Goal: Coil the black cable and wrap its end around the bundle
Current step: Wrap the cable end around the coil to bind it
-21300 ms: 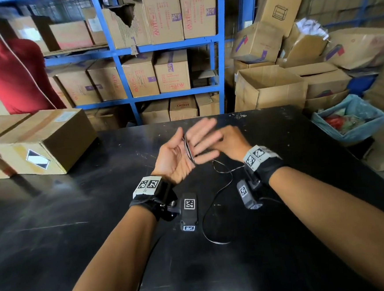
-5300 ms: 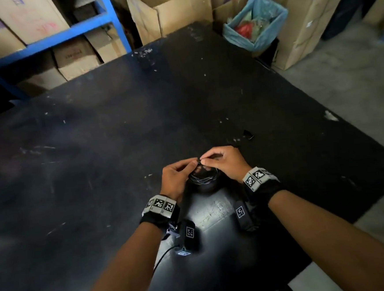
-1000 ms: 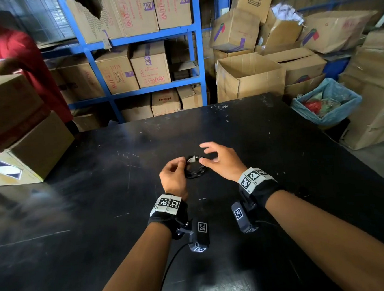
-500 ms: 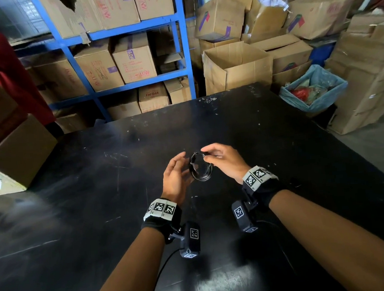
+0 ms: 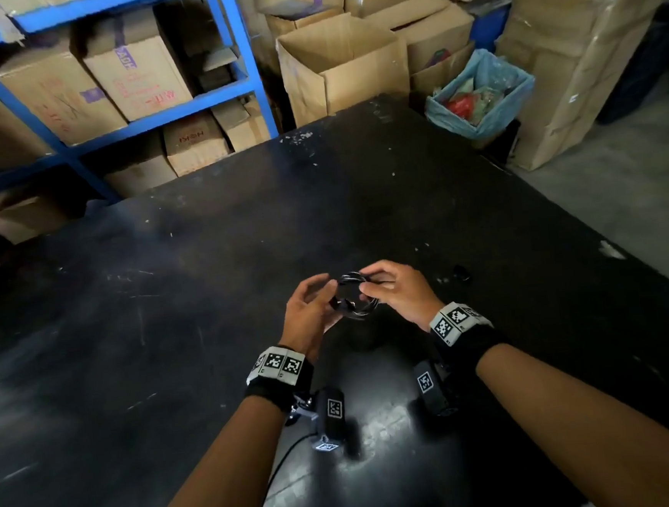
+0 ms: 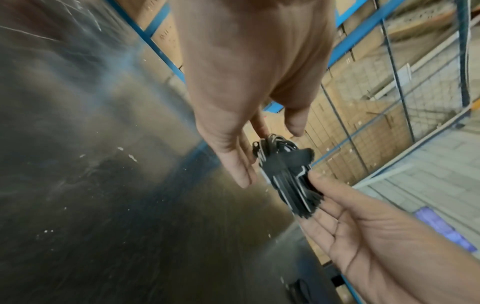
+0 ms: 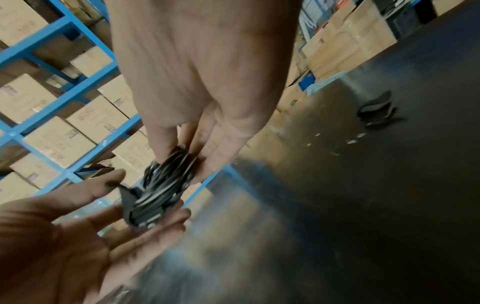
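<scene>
Coiled black cable (image 5: pixel 353 296): held above desk (image 5: pixel 169 306); right hand (image 5: pixel 398 290) fingers pinching it, left hand (image 5: pixel 309 313) fingers relaxed, touching.

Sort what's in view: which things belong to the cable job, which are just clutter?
In the job:
- coiled black cable bundle
- left hand, touching it
- right hand, pinching it

Lying about:
- small black loop on the black table
- open brown cardboard box
- blue-lined bin

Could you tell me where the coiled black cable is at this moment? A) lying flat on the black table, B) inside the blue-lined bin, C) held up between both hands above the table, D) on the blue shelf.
C: the coiled black cable is off the black table, pinched by the right hand with the left hand at its other side.
</scene>
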